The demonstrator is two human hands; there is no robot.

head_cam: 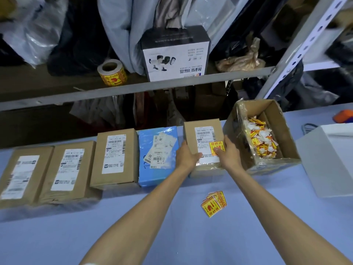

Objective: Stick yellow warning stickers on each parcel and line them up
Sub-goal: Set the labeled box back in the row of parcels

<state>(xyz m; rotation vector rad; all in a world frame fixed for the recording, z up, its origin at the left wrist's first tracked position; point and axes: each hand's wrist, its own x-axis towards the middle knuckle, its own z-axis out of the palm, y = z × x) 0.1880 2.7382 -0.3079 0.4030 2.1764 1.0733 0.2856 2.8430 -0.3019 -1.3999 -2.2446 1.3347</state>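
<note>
Several parcels stand in a row along the far edge of the blue table (172,236). The rightmost is a brown parcel (205,134) with a white label and a yellow warning sticker (215,146) on its top. My left hand (186,155) grips its left side. My right hand (228,153) holds its right side, thumb on the sticker. Left of it lies a blue parcel (150,153), then three brown parcels (114,159) (68,169) (21,175) with no yellow sticker visible. A small stack of loose yellow stickers (213,203) lies on the table between my forearms.
An open carton (267,155) of crumpled sticker backings stands right of the held parcel. A white box (328,159) sits at the right edge. On the shelf behind are a yellow sticker roll (112,73) and a scanner box (174,56).
</note>
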